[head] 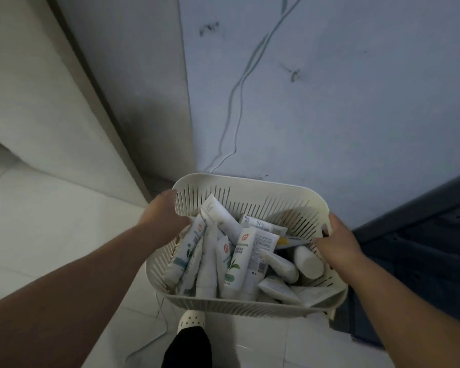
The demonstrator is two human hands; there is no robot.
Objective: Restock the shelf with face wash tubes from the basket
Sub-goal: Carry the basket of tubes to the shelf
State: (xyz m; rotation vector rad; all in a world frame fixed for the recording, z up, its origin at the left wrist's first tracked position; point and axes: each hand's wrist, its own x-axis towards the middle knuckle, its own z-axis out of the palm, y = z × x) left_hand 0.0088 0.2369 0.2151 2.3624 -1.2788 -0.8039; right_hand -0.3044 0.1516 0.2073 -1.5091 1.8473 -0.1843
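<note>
- A person holds a cream slotted basket [250, 181] in front of the body with both hands, clear of the floor [51, 221].
- The left hand [165, 211] grips the basket's left rim. Its fingers are curled over the edge near the far left corner, and the thumb lies on the inner side, next to the tubes.
- The right hand [337, 240] grips the right rim. The thumb is hooked over the top edge, and the fingers are wrapped round the outer wall, mostly hidden from the camera.
- Both forearms are bare and reach in from the bottom corners of the view.
- The face wash tubes [239, 261] lie in a loose heap inside the basket and fill most of it. Most are white, several with green leaf prints and a round red mark, and they overlap at different angles.
- One tube [218, 213] leans up against the far wall of the basket, standing higher than the rest.
- A stubby white tube [307, 261] lies near the right hand with its flat end facing the camera.
- A dark blue metal rack [422, 235] stands just beside the basket on the right; no tubes can be seen on it.
- Behind the basket is a grey-blue wall [329, 102] with scuff marks, and a thin cable [239, 83] runs down it towards the basket's far rim.
- Below the basket are a cream clog [191, 318] and a black trouser leg [189, 349] on the pale tiled floor.
</note>
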